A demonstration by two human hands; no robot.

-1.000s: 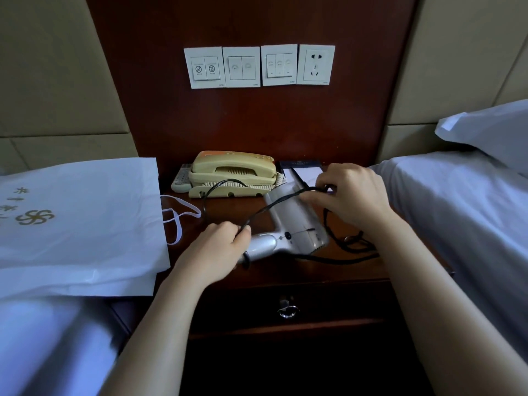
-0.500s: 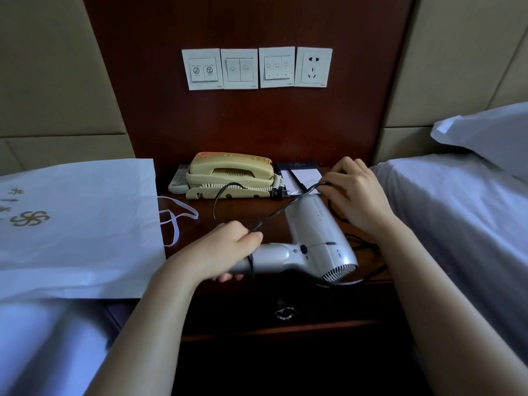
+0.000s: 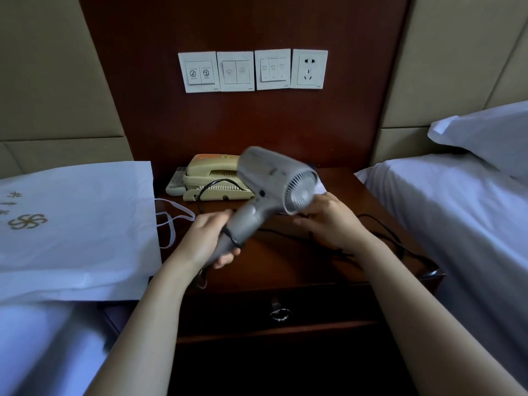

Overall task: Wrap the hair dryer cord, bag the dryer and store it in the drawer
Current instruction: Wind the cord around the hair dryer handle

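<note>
i'm seeing the left grip (image 3: 205, 241) curling round the handle of the grey hair dryer (image 3: 268, 178), holding it tilted above the tabletop (image 3: 285, 270) with the rear grille facing me; the dryer is looking blurred. the black cord (image 3: 232, 238) is looping once round the handle just above the fingers, then trailing right across the tabletop. the right grip (image 3: 334, 224) is hovering palm down just beside the dryer's head, over the loose cord, and i cannot tell whether it is pinching the cord or only resting on it. the white bag (image 3: 77, 224) is lying flat on the bed at the left, its handles hanging onto the tabletop. the drawer (image 3: 328, 307) below is sitting closed. a beige telephone (image 3: 211, 175) is sitting behind the dryer.
</note>
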